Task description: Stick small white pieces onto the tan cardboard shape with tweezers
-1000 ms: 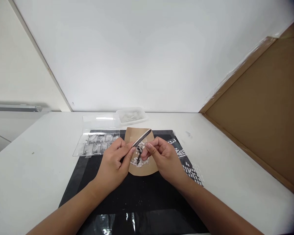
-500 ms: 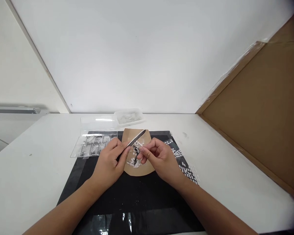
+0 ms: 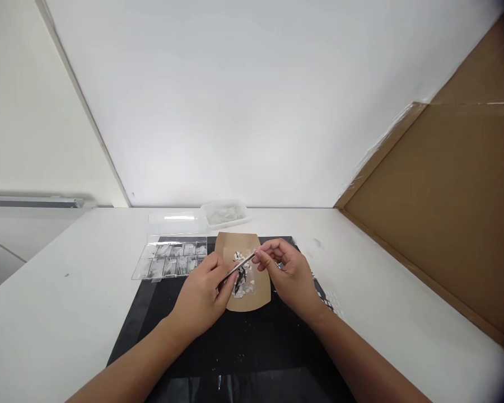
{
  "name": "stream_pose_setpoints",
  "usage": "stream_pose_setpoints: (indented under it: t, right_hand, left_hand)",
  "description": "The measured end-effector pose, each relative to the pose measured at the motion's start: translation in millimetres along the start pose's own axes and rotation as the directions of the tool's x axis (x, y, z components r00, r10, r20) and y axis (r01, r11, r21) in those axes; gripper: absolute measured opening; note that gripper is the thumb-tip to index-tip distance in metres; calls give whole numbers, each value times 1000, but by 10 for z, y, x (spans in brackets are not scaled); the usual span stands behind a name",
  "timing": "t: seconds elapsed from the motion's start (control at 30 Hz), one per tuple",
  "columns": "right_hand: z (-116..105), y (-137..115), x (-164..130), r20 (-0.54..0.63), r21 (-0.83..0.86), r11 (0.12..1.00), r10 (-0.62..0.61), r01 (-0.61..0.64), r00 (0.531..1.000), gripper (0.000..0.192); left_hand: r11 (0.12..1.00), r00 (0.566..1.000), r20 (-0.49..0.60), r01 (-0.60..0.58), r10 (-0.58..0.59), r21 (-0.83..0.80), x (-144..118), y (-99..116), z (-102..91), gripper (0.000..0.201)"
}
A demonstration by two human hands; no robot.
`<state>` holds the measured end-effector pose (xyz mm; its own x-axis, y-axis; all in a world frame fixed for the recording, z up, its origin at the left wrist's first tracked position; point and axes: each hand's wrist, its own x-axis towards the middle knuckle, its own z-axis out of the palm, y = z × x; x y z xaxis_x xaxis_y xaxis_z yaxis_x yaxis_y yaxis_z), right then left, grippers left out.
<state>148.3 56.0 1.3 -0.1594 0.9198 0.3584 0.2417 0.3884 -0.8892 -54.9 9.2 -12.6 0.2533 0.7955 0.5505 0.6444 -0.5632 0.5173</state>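
My left hand (image 3: 201, 294) grips a thin nail file (image 3: 240, 265) that slants up to the right. Its tip meets the fingertips of my right hand (image 3: 288, 274), which pinch something too small to make out. Both hands hover over a brown paper piece (image 3: 252, 296) lying on a black mat (image 3: 235, 341). Small white bits (image 3: 241, 286) and a dark tool lie on the paper under the file.
A clear compartment box (image 3: 170, 260) with its lid open sits left of the paper. A small clear tray (image 3: 224, 213) stands behind it by the wall. White stickers dot the mat's right edge (image 3: 327, 299). A brown board (image 3: 453, 212) leans at the right.
The file has dropped lower and flatter, its tip now at my right fingertips. My right hand has shifted slightly right and up. The view has tilted, so everything sits lower in frame.
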Motion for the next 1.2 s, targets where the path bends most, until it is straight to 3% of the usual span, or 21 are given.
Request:
stream_pose_setpoints:
  t: [0.27, 0.47, 0.77, 0.9, 1.03, 1.1, 1.2]
  right_hand:
    - [-78, 46, 37, -209, -228, 974, -70, 21, 976, 27]
    - [-183, 53, 100, -202, -363, 932, -94, 15, 975, 28]
    - [-262, 72, 233, -249, -291, 957, -63, -12, 966, 39]
    - [-173, -81, 270, -116, -278, 960, -71, 36, 991, 32]
    - [-19, -422, 386, 98, -392, 887, -222, 242, 970, 21]
    - [99, -596, 493, 260, -415, 840, -258, 349, 930, 19]
    - [334, -721, 695, 546, -327, 817, -248, 476, 801, 21]
  left_hand:
    - [999, 1000, 27, 9, -8, -31, -22, 29, 29, 28]
    - [1000, 997, 82, -12, 14, -25, -53, 58, 59, 28]
    - [997, 992, 105, -68, 70, -22, -64, 143, 34, 29]
    - [997, 994, 77, -74, 75, -13, -50, 114, 41, 27]
    - [996, 995, 58, -81, 83, -26, -57, 59, 70, 26]
    - [996, 995, 57, -84, 86, -37, -71, 38, 88, 27]
    - [995, 993, 69, -92, 95, -45, -86, 21, 107, 27]
